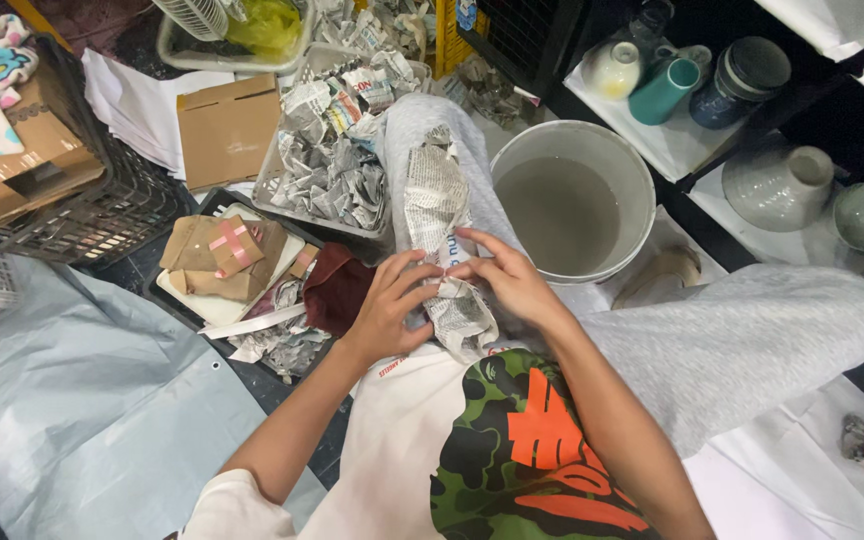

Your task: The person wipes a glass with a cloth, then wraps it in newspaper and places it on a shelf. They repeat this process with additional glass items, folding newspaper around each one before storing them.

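On a floor spread with pale grey plastic sheeting (pixel 72 400), a round grey bucket of cloudy water (pixel 574 200) stands beside dark shelves of glazed ceramic cups and pots (pixel 742 80). Beyond the knees sits a grey tray of crumpled newspaper (pixel 337 150). Both the left hand (pixel 387 310) and right hand (pixel 507 280) pinch a newspaper-wrapped bundle (pixel 442 240) lying on the lap.

A pottery workshop: glazed pots (pixel 778 185) on shelves, a slurry bucket (pixel 574 200).
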